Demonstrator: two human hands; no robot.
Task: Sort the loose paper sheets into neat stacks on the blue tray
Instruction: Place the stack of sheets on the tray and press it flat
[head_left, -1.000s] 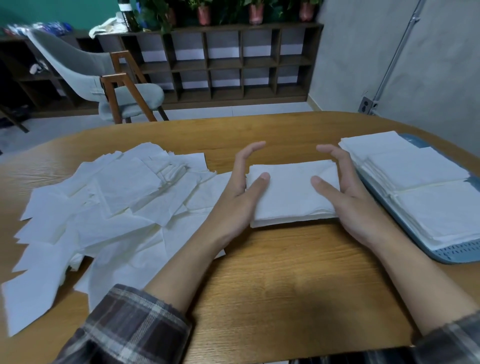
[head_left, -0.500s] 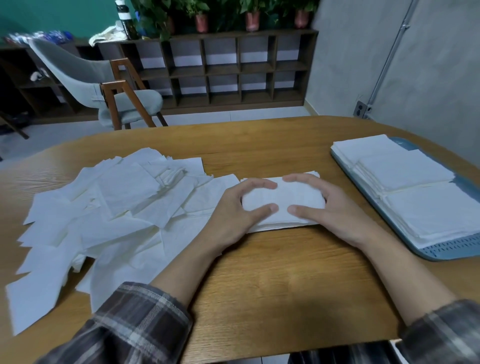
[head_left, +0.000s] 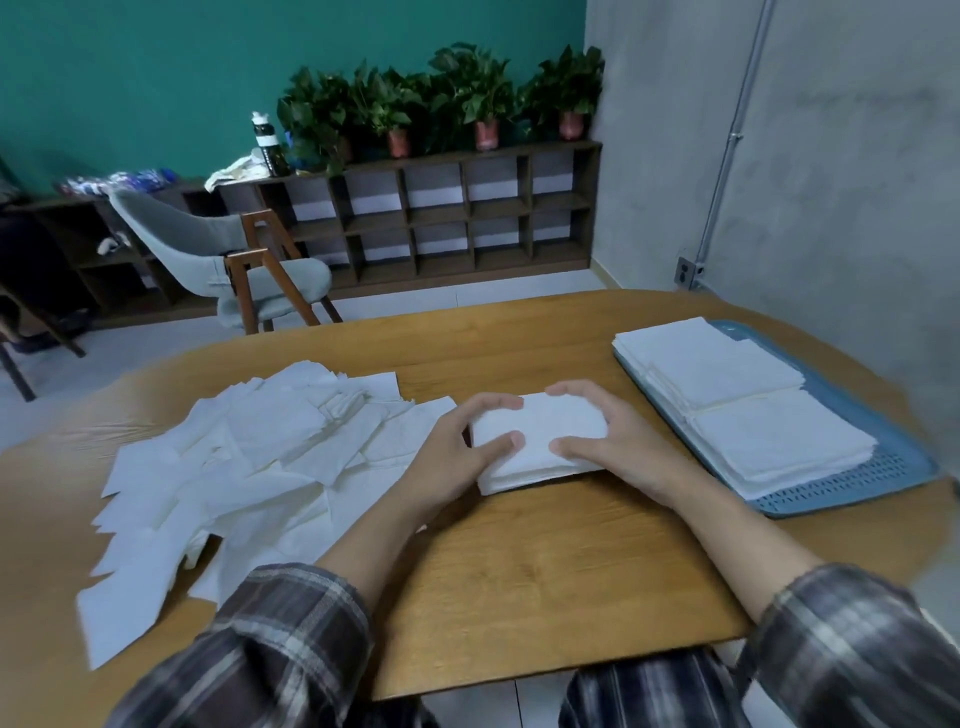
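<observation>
Progress about midway: finished stacks (head_left: 717, 364) sit on blue tray (head_left: 857, 486) at 3 o'clock. Left hand (head_left: 457, 447) and right hand (head_left: 618, 441) curl round fresh stack (head_left: 540, 441) at table centre. Loose sheets (head_left: 249, 467) at 9 o'clock are left to sort.

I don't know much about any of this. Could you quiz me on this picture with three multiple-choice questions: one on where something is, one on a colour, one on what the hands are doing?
1. Where on the table does the tray lie?
A. left side
B. middle
C. right side

2. What colour is the tray?
A. blue
B. red
C. yellow

3. What are the left hand and right hand doing?
A. lying flat on the table
B. curled round a paper stack
C. lifting the tray

Answers:
1. C, it sits right of both hands.
2. A, its bare rim shows blue.
3. B, fingers wrap the stack's ends.
</observation>
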